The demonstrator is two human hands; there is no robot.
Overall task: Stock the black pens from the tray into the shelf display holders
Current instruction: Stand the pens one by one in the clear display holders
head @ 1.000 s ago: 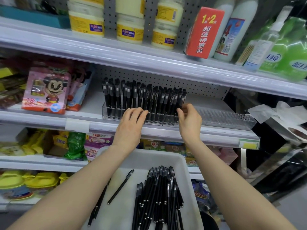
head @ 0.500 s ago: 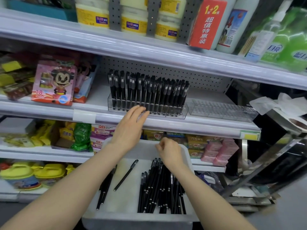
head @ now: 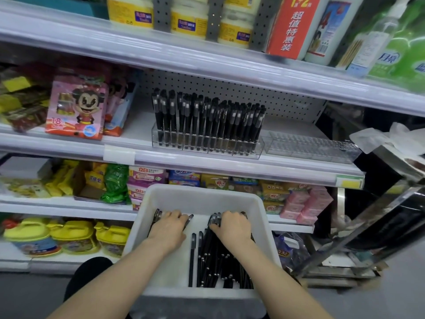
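Both hands are reaching into the white tray (head: 202,192). The left hand (head: 169,227) is lying over a few loose black pens (head: 157,218) at the tray's left side. The right hand (head: 232,227) is covering the top ends of the main pile (head: 213,261). The fingers of both hands are curling downward; whether they are gripping cannot be told. The clear display holder (head: 207,146) on the shelf (head: 184,162) is carrying upright pens.

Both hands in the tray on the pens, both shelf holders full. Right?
No. Head view: only the left holder is full; the right holder is empty. Left hand and right hand are in the tray, on the pens.
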